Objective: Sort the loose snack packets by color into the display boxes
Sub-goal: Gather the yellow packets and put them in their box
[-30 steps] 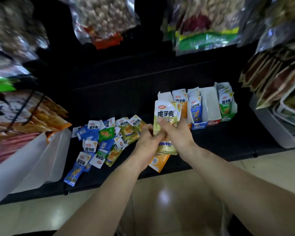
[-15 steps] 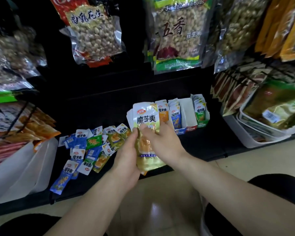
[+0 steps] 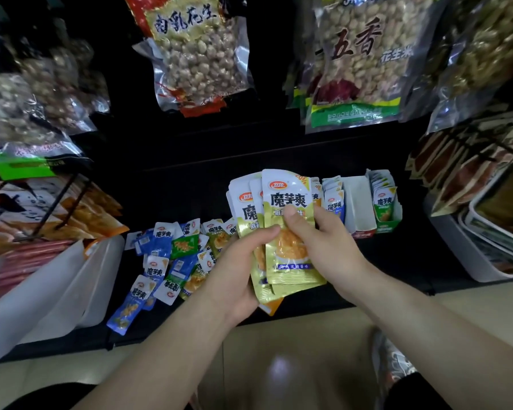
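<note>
Both hands raised over shelf edge. Left hand curled round fan of yellow packets, thumb on front. Right hand pinches top packet, thumb pressed on its face. Fan blocks left end of display boxes; blue and green rows visible beside it. Loose pile of blue, green and yellow packets lies left on black shelf, next to white bin. Peanut bags hang overhead.
</note>
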